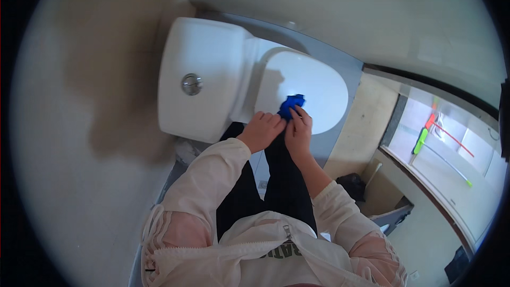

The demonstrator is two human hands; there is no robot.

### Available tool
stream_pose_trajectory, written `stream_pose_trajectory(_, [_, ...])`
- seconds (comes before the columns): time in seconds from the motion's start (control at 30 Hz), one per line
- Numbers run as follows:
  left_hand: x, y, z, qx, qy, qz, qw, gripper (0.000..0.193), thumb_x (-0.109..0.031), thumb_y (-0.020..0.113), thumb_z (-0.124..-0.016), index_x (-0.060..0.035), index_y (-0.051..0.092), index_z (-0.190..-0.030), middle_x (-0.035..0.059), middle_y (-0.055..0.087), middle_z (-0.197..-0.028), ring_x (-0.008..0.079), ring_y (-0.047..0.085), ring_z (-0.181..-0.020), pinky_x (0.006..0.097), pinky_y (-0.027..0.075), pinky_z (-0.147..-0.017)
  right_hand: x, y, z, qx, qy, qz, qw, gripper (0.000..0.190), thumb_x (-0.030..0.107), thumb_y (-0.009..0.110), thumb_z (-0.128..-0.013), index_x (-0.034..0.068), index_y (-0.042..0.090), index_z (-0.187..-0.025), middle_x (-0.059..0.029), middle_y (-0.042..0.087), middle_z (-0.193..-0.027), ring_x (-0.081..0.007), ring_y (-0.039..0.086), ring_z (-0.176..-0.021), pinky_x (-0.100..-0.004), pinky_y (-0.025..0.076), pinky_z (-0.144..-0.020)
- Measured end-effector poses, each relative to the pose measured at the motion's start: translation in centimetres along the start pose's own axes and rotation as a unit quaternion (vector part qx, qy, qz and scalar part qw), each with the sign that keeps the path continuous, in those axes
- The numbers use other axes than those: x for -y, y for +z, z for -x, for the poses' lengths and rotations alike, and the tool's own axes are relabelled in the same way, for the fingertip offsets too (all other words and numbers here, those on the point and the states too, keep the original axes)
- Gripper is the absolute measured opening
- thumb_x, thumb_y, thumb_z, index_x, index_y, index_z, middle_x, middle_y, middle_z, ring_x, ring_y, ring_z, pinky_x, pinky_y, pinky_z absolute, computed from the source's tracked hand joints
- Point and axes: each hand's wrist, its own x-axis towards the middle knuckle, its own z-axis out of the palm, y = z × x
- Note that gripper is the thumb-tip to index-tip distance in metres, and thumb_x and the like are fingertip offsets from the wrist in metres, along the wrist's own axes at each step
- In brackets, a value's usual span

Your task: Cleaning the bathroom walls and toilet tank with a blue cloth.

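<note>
A small, crumpled blue piece of thin material point(293, 103), cloth or plastic, is between my hands above the near side of a white toilet lid point(318, 83). My left hand point(263, 130) pinches its lower left end, with the fingers curled in. On the other side, my right hand point(299, 130) has its thumb and fingertips on the lower right part. My fingers partly hide the material. The lid is down, and behind it at the left stands the white cistern point(207, 103) with a round chrome flush button point(192, 84) on top.
Walls stand close at the left and beyond the toilet. A raised sill point(350, 119) lies to the right. Past it, a green-headed mop point(420, 141) and a red-handled tool point(430, 121) show through an opening. A black bag point(352, 186) sits at the lower right.
</note>
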Motion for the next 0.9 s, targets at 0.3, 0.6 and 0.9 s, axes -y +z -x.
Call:
stream_pose_trajectory(0.3, [-2.2, 11.9, -6.2, 0.137, -0.079, -0.056, 0.986, 0.071, -0.038, 0.066, -0.081, -0.0060, 0.041, -0.139, 0.0149, 0.041, -0.140, 0.0315, 0.037, -0.131, 0.0451, 0.030, -0.107, -14.8, -2.0, 1.2, 0.045, 0.089, 0.088, 0.991, 0.058, 0.022, 0.067, -0.082, 0.008, 0.048, -0.135, -0.0235, 0.041, -0.140, -0.0460, 0.041, -0.123, -0.0489, 0.036, -0.102])
stream_pose_trajectory(0.6, [3.1, 13.9, -9.9, 0.144, -0.094, -0.086, 0.981, 0.065, -0.043, 0.061, -0.085, -0.0206, 0.040, -0.143, 0.0132, 0.026, -0.153, 0.0371, 0.021, -0.140, 0.0589, 0.019, -0.110, -16.0, 1.2, -2.6, 0.123, 0.087, 0.168, 0.974, 0.065, 0.038, 0.065, -0.082, 0.016, 0.045, -0.140, -0.0214, 0.024, -0.151, -0.0510, 0.022, -0.135, -0.0600, 0.027, -0.106])
stream_pose_trajectory(0.9, [5.5, 14.9, -17.5, 0.078, -0.218, -0.146, 0.962, 0.061, -0.039, 0.054, -0.091, -0.0127, 0.037, -0.143, 0.0188, 0.024, -0.151, 0.0439, 0.020, -0.139, 0.0618, 0.018, -0.109, -18.5, 1.9, -13.2, 0.066, 0.005, 0.178, 0.982, 0.058, 0.033, 0.060, -0.083, 0.021, 0.047, -0.138, -0.0145, 0.033, -0.148, -0.0450, 0.027, -0.135, -0.0577, 0.024, -0.109])
